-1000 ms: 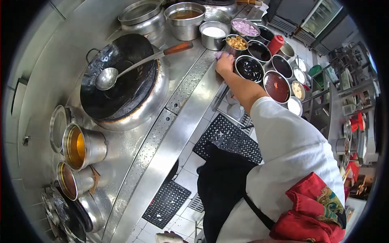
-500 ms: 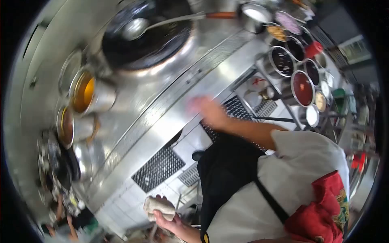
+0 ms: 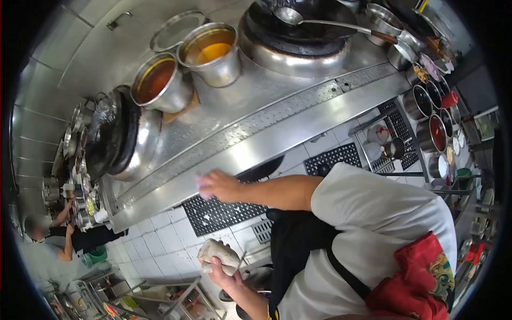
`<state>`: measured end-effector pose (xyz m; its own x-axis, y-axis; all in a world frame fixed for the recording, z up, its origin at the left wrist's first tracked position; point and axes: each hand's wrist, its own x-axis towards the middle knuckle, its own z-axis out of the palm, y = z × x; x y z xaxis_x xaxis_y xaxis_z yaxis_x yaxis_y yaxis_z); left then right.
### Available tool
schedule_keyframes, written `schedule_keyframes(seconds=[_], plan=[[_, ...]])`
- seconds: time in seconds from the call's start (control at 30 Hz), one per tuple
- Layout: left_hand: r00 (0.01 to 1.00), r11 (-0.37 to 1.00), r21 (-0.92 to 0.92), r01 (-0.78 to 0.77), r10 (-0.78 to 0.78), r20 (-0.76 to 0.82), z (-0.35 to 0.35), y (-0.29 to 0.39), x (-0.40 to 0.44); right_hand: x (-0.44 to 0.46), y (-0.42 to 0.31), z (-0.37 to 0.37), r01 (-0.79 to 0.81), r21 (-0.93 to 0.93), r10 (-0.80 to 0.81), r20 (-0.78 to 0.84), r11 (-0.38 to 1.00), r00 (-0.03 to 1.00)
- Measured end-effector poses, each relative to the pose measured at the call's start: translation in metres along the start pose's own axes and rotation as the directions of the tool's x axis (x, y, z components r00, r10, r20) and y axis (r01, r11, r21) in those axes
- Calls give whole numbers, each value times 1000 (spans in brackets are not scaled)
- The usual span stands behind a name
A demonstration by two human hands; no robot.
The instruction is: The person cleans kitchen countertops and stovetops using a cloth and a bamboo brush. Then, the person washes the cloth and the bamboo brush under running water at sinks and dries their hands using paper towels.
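Grey-white cloth [image 3: 220, 255], folded thick, sits in the left hand [image 3: 218, 273], fingers closed round it above the floor tiles [image 3: 154, 250]; a loose grip could let it drop. Beyond, the right hand [image 3: 223, 186] grasps what looks like a purple cloth [image 3: 201, 188], blurred, by the edge of the steel counter [image 3: 240, 154]; slick metal could make it slip. Farther in, two open pots [image 3: 225, 73] of orange liquid could spill if knocked. A ladle [image 3: 332, 23] lies across the wok [image 3: 306, 33], its jutting handle [image 3: 384, 37] easily caught.

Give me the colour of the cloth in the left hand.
The cloth is greyish off-white, seen best in the head view.
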<state>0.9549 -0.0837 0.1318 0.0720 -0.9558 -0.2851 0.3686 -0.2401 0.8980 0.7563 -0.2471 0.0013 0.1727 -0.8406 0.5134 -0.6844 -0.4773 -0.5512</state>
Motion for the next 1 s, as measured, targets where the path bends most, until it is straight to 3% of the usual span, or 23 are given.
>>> schedule_keyframes(seconds=[0.1, 0.17, 0.2, 0.23, 0.27, 0.3, 0.33, 0.37, 0.4, 0.47, 0.5, 0.53, 0.6, 0.63, 0.73, 0.77, 0.83, 0.93, 1.0], plan=[[998, 1000, -13, -11, 11, -67, -37, 23, 9, 18, -16, -9, -173, 166, 130, 238, 971, 963], [991, 1000, -11, -10, 9, -136, -69, 31, 14, 27, -1, -50, -509, 380, 429, 278, 773, 859], [984, 1000, -8, -16, 15, -178, -79, 35, 16, 29, 28, -65, -539, 522, 480, 259, 661, 838], [982, 1000, 1, -8, 8, -187, -91, 36, 20, 50, 32, -131, -394, 610, 348, 199, 688, 916], [985, 998, -63, -32, 21, -171, -112, 29, 27, 67, 68, -166, -219, 570, 231, 53, 791, 971], [984, 999, -39, -38, 31, -178, -125, 28, 31, 93, 47, -230, -342, 524, 418, -30, 780, 908], [981, 999, -12, -42, 39, -191, -131, 28, 33, 115, 91, -259, -165, 218, 228, -303, 962, 925], [978, 999, -3, -37, 36, -208, -129, 30, 34, 145, 105, -295, -267, 63, 271, -375, 962, 886], [969, 999, -17, -37, 32, -245, -117, 36, 32, 168, 144, -323, -171, -102, 111, -430, 980, 896], [974, 1000, -2, -4, 3, -227, -118, 38, 36, 224, 188, -360, -203, -464, 11, -384, 862, 923], [976, 999, 26, 19, -13, -215, -126, 35, 39, 251, 212, -365, -185, -477, 15, -337, 859, 941], [998, 967, 250, -54, 49, 24, -106, 50, 54, 278, 239, -361, -167, -488, 20, -292, 857, 956], [879, 741, 595, -313, -12, 477, -56, 109, 81, 321, 271, -339, -129, -497, 51, -168, 858, 984], [889, 760, 649, -49, -263, 375, -47, 118, 88, 336, 280, -322, -113, -501, 80, -86, 858, 993], [619, 612, 781, 123, -662, 422, -5, 143, 131, 363, 311, -286, -53, -527, 135, 119, 848, 984], [586, 569, 807, 156, -712, 388, -11, 138, 143, 363, 326, -280, -33, -538, 153, 181, 842, 972], [500, 468, 856, 220, -808, 313, -28, 126, 160, 357, 359, -297, -185, -405, 280, 189, 895, 941], [409, 787, 586, 190, -607, 682, -12, 127, 169, 311, 383, -340, -360, -237, 399, 147, 903, 905], [845, 834, 550, 38, -320, 427, -21, 103, 132, 265, 379, -360, -489, -69, 493, 43, 869, 869]])
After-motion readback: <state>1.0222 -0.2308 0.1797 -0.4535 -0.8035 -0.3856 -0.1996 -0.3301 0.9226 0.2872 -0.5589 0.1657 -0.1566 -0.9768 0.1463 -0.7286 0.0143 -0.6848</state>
